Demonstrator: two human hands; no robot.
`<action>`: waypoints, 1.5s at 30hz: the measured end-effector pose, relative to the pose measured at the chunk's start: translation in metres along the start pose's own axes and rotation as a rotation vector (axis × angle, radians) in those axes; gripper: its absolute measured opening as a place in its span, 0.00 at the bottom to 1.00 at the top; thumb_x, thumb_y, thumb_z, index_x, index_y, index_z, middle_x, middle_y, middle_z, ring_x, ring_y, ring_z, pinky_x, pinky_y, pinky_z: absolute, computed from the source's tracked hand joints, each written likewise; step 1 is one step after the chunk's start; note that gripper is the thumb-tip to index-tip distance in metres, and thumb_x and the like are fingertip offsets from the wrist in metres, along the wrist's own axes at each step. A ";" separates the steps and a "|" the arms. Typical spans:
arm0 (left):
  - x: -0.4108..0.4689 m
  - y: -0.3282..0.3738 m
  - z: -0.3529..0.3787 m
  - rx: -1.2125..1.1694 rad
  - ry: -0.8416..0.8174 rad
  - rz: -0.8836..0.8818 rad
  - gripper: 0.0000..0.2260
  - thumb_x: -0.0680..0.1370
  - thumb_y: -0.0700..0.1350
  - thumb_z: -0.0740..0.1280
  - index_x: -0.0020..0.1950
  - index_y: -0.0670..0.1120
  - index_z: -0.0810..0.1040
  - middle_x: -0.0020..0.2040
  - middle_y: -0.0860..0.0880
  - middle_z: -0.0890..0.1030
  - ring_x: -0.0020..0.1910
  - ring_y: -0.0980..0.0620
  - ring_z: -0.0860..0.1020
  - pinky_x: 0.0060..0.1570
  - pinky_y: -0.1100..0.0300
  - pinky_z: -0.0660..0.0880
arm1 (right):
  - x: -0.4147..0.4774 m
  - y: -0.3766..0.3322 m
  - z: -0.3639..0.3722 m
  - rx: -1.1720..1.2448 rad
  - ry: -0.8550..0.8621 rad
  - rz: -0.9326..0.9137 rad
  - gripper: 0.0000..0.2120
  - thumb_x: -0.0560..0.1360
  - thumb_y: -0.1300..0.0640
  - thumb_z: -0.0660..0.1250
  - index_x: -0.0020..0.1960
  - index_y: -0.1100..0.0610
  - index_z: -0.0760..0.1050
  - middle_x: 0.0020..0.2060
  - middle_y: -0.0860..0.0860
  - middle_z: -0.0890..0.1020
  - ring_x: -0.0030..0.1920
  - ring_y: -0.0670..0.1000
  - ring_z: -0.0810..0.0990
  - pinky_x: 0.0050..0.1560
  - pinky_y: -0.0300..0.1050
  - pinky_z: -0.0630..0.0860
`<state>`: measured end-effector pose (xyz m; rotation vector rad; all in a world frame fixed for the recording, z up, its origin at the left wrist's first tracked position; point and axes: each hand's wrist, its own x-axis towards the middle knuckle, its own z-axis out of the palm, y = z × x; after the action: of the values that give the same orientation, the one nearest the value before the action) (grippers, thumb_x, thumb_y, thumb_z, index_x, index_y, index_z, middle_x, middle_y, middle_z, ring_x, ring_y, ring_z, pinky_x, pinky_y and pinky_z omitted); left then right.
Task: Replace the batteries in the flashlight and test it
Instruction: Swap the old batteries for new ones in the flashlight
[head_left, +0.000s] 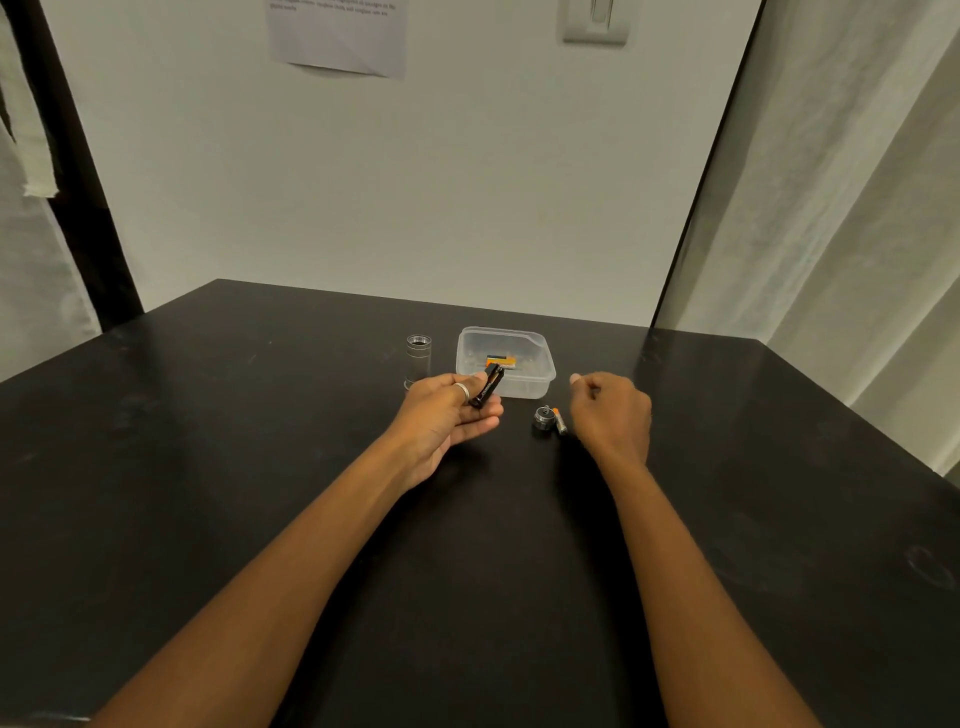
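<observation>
My left hand holds a black battery holder tilted up between thumb and fingers, just in front of the clear plastic box. My right hand hovers to the right with its fingers curled in; whether it holds anything I cannot tell. Between the hands, on the black table, lie the flashlight's round tail cap and a loose battery with an orange end. The flashlight body stands upright, open end up, left of the box. Inside the clear box lie orange and black batteries.
A white wall rises behind the table's back edge, with a sheet of paper and a light switch on it. A curtain hangs at the right and a dark post stands at the left.
</observation>
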<state>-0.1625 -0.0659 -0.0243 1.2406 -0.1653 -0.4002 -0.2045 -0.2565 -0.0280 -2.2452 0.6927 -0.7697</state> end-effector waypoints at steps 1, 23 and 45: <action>0.000 0.000 0.000 0.003 0.001 -0.002 0.08 0.83 0.42 0.66 0.56 0.39 0.80 0.51 0.39 0.85 0.45 0.50 0.86 0.45 0.57 0.83 | 0.000 -0.002 -0.001 0.063 0.035 -0.002 0.19 0.83 0.50 0.63 0.37 0.57 0.77 0.35 0.52 0.82 0.39 0.54 0.79 0.33 0.42 0.68; -0.002 0.004 0.002 -0.021 -0.043 -0.044 0.17 0.86 0.50 0.58 0.61 0.39 0.79 0.50 0.41 0.87 0.43 0.52 0.86 0.42 0.56 0.81 | -0.027 -0.034 0.026 0.331 -0.275 -0.495 0.21 0.71 0.62 0.77 0.62 0.55 0.78 0.58 0.50 0.81 0.50 0.27 0.78 0.46 0.27 0.78; 0.005 -0.003 -0.002 0.029 -0.034 0.004 0.15 0.85 0.46 0.61 0.60 0.37 0.82 0.55 0.35 0.83 0.47 0.48 0.83 0.42 0.59 0.81 | -0.024 -0.030 0.025 0.297 -0.265 -0.514 0.16 0.74 0.56 0.76 0.59 0.57 0.78 0.53 0.49 0.82 0.51 0.44 0.82 0.46 0.27 0.78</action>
<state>-0.1578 -0.0672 -0.0280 1.2627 -0.2034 -0.4168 -0.1965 -0.2115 -0.0294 -2.2049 -0.1302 -0.7313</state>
